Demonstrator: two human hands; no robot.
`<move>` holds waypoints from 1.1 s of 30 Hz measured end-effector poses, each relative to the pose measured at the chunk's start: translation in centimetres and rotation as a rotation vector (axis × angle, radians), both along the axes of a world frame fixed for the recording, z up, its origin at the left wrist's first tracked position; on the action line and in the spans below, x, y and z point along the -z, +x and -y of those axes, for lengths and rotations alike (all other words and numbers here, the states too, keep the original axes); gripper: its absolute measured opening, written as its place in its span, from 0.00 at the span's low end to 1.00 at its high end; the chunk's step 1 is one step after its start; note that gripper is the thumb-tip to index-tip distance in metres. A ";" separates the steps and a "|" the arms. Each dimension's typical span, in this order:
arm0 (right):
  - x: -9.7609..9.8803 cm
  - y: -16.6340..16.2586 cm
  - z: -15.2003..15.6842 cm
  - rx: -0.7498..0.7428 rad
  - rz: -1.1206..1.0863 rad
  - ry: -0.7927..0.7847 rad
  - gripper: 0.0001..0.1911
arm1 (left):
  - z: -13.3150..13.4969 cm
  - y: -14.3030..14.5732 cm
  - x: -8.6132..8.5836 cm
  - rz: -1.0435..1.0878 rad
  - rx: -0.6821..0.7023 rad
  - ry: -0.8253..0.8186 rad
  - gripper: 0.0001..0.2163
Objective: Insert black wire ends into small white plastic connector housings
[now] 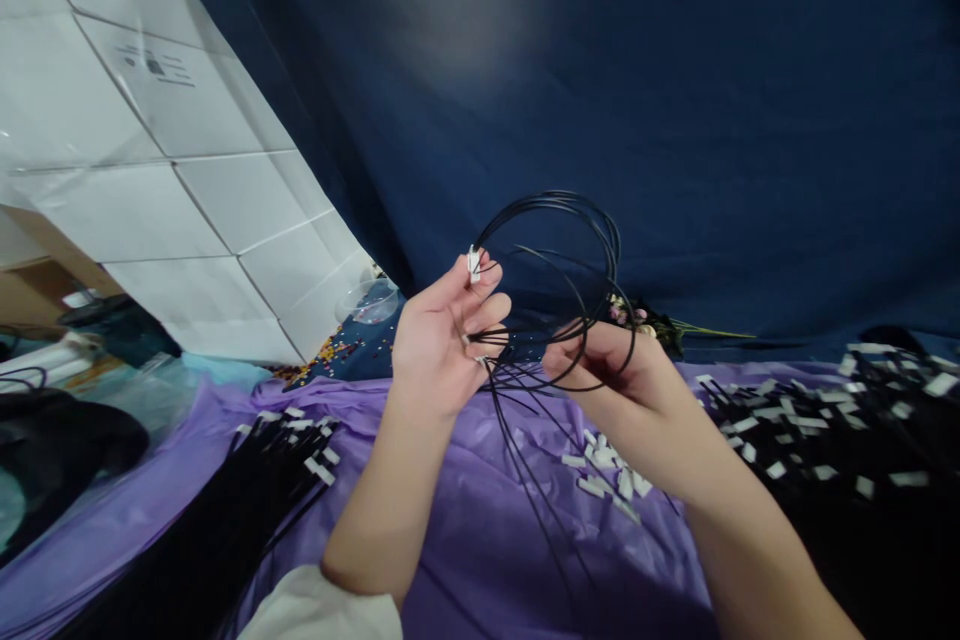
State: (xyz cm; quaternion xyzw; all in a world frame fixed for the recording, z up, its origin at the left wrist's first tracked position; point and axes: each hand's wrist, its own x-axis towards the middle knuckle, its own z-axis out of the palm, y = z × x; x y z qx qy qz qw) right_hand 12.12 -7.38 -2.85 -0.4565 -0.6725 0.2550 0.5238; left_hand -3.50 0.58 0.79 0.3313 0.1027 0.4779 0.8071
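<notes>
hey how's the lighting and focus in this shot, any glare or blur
Head view: dim overall, with a pale haze high on the blue cloth; faint glare on the white panels; the lower-left black bundle merging into near-solid dark; the left hand fairly clear.

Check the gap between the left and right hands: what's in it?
In the head view, looped black cables span it from left hand to right hand; dark blue fabric shows through the loops.
</notes>
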 end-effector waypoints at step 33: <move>-1.6 3.6 -0.5 0.235 -0.793 0.567 0.14 | 0.7 1.0 -0.2 -0.072 -0.313 -0.034 0.04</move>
